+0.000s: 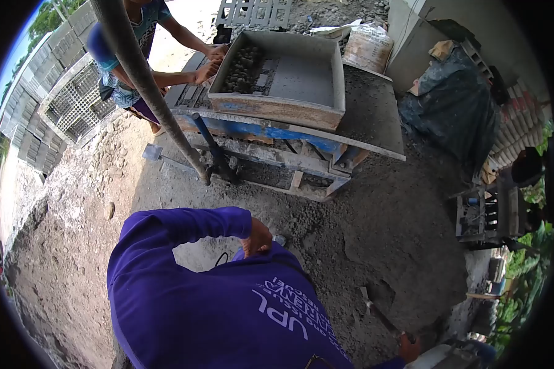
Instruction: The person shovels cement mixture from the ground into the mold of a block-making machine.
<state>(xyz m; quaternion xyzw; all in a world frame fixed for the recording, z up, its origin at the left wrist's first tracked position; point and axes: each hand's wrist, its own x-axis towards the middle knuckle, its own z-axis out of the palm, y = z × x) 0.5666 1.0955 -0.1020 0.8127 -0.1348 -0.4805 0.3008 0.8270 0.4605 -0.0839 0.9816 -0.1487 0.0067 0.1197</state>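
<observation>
My left hand (256, 238) is bent in at my waist, its fingers curled against the hem of my purple shirt (209, 301) and seeming to pinch the cloth. Low on the right, my right hand (409, 348) is closed around the handle of a shovel-like tool (381, 317). The tool's far end (365, 294) rests at the dark, gritty ground (406, 258); its exact shape is hard to make out.
A worktable (289, 138) ahead carries a shallow box (277, 104) with grey lumps inside. A co-worker's hands (212, 64) touch the box's left side. A slanting metal pole (148, 86) crosses in front. Concrete blocks (31, 117) stand left; a dark tarp (452, 111) covers a heap right.
</observation>
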